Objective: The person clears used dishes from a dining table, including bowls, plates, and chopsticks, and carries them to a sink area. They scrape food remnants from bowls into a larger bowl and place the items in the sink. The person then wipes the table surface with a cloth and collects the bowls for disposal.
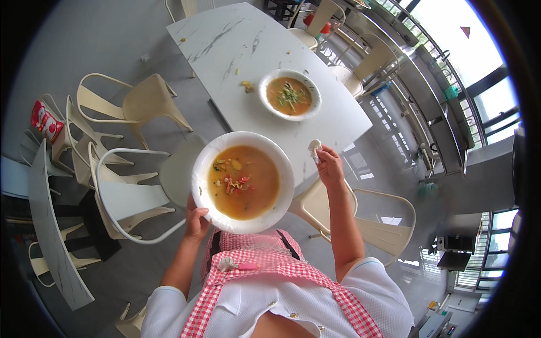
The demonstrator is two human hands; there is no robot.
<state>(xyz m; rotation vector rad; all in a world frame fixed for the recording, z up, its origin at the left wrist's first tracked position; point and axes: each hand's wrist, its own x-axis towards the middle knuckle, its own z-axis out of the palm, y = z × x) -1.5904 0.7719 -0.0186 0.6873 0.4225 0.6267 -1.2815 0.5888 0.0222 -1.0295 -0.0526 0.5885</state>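
My left hand (198,219) grips the lower left rim of a large white bowl (284,169), thumb on top and the other fingers mostly hidden beneath. Orange-brown soup (253,194) fills much of the bowl, with red and yellow bits floating in it. My right hand (330,164), raised to the right of the bowl, pinches a crumpled white tissue or cloth (315,150). Farther off, a second white bowl (264,103) rests on the marble-patterned table (228,55), holding similar soup topped with chopped greens. Food scraps (247,86) lie to the left of that bowl.
Metal chairs stand left of the table, among them a pale one (131,200) and a cream one (146,99). Another cream chair (380,232) is close on my right. A second marble-patterned table (55,236) is at far left, and steel counters (427,93) run along the right.
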